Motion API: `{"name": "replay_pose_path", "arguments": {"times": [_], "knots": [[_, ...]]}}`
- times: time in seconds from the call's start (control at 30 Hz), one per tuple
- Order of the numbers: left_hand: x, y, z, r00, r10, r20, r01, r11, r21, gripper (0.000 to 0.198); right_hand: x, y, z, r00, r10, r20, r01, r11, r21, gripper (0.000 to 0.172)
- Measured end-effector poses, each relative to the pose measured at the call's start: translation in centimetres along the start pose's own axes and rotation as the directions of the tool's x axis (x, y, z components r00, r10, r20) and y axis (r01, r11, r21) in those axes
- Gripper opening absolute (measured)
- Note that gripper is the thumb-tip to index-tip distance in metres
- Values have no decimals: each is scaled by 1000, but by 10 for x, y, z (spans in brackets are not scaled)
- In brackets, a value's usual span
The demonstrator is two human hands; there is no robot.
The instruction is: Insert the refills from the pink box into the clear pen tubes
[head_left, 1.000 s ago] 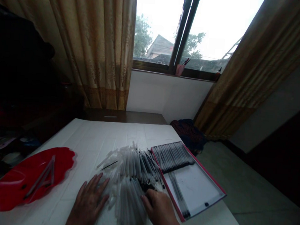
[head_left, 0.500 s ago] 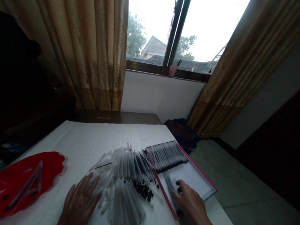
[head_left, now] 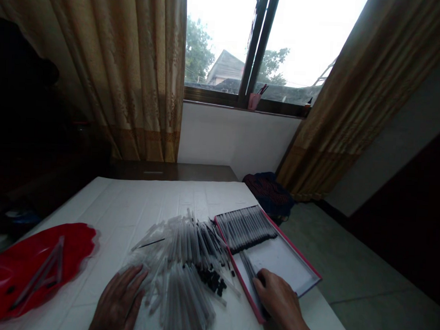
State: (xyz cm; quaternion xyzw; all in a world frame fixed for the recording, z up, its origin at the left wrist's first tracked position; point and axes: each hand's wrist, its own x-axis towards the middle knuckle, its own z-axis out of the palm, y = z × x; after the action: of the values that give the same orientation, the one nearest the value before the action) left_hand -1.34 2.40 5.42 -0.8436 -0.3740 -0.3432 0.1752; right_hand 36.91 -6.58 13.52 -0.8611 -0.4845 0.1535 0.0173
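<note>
My left hand (head_left: 118,301) lies palm down with fingers stretched out, at the left edge of a heap of clear plastic tubes (head_left: 187,300). Clear film or bags seem to lie under its fingertips. My right hand (head_left: 281,304) reaches into a shallow pink-edged box (head_left: 292,265), thumb and fingers closed around slim clear tubes (head_left: 249,268) along its near left side. The lower ends of these tubes are hidden by the hand. At the box's far end lies a neat row of capped tubes (head_left: 244,229) with dark cores. Small black caps (head_left: 213,280) are piled beside the heap.
A red scalloped plate (head_left: 74,239) with a few tubes in it stands at the left of the white table (head_left: 131,200). Dark patterned fabric (head_left: 270,194) lies beyond the table's far right corner. A pink cup (head_left: 254,101) stands on the windowsill.
My right hand's fingers have come down and closed on the tubes in the box. My left hand has slid slightly toward me.
</note>
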Motion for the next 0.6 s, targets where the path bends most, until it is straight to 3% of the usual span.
{"name": "replay_pose_path", "arguments": {"times": [0.17,0.3,0.37,0.47,0.6], "knots": [[2,0,-3,1000,27,10,-27,999,30,40,-3,-3,-2,998,-7,-59,8,1000,25,29],[4,2,-6,999,34,33,-35,999,29,41,-11,-11,2,974,-140,-176,164,978,130,34],[7,9,-9,998,43,36,-43,999,7,42,-20,-20,7,934,-288,-211,333,916,225,34],[18,32,-15,998,45,48,-43,998,-45,40,-34,-42,20,821,-541,-181,568,747,345,30],[34,66,-21,985,166,40,-159,978,-135,33,-45,-69,39,705,-701,-109,672,610,420,24]]}}
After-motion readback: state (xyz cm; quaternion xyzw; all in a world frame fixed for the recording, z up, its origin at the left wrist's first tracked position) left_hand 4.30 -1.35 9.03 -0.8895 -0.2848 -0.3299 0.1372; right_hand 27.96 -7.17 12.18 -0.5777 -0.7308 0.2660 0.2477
